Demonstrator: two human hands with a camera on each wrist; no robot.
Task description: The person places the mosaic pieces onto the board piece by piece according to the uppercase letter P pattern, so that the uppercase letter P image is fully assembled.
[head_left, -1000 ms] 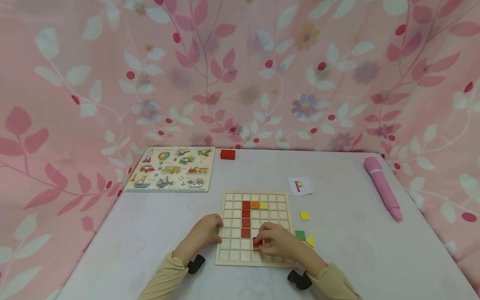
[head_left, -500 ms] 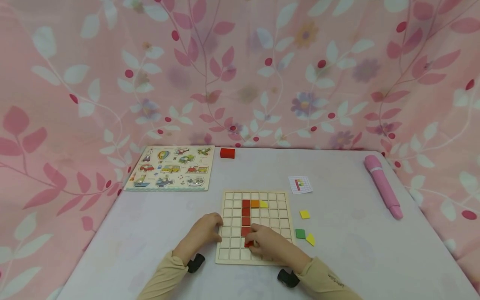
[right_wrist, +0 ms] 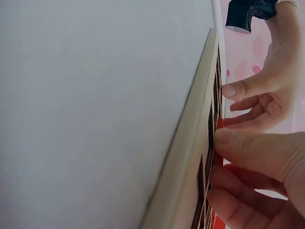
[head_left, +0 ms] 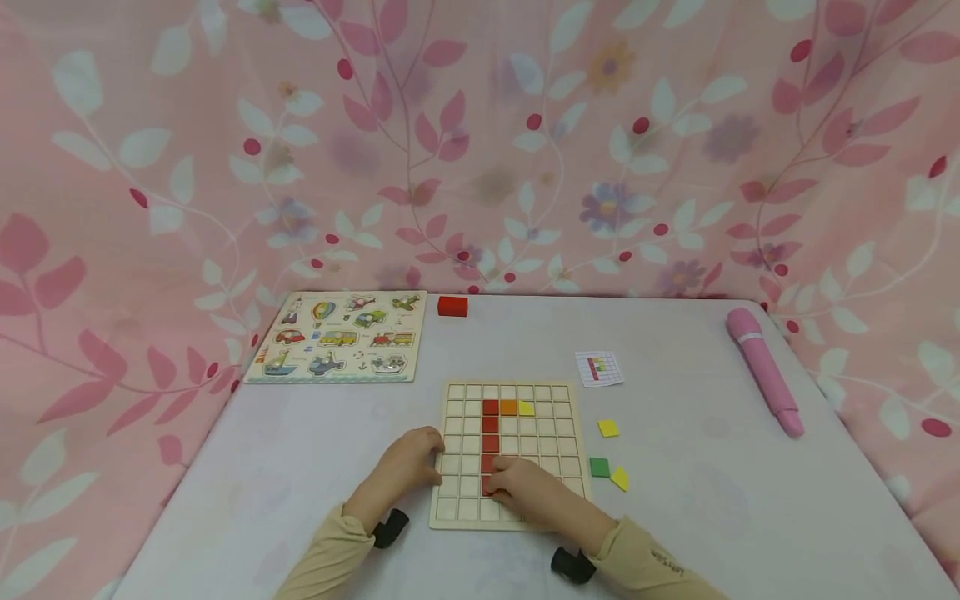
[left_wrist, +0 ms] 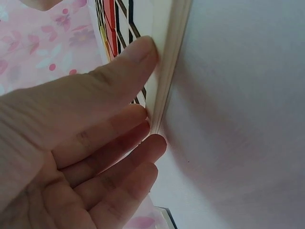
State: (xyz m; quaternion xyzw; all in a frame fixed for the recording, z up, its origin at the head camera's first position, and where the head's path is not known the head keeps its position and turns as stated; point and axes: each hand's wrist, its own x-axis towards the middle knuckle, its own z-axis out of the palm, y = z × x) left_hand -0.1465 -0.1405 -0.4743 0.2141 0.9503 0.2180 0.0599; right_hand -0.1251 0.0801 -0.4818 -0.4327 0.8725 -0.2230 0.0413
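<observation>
A wooden grid board (head_left: 453, 510) lies on the white table. My left hand (head_left: 408, 458) rests against its left edge; in the left wrist view the thumb (left_wrist: 140, 50) and fingertips touch the rim with the fingers loosely bent. Low on the board, my right hand (head_left: 531, 493) pinches a red square tile (head_left: 486, 486) at the bottom of a column of red tiles (head_left: 491, 425). Its fingers hide part of that tile. In the top row, an orange tile (head_left: 508, 407) and a yellow tile (head_left: 527, 408) continue right from the uppermost red one.
Right of the board lie a yellow square (head_left: 608, 427), a green square (head_left: 599, 467) and a yellow rounded piece (head_left: 619, 479). Behind them is a pattern card (head_left: 599, 369). A vehicle puzzle (head_left: 352, 367), a red block (head_left: 452, 307) and a pink marker-shaped object (head_left: 767, 375) lie farther out.
My right hand has moved left with the red tile, which now sits in line below the red column. The left hand stays at the board's edge.
</observation>
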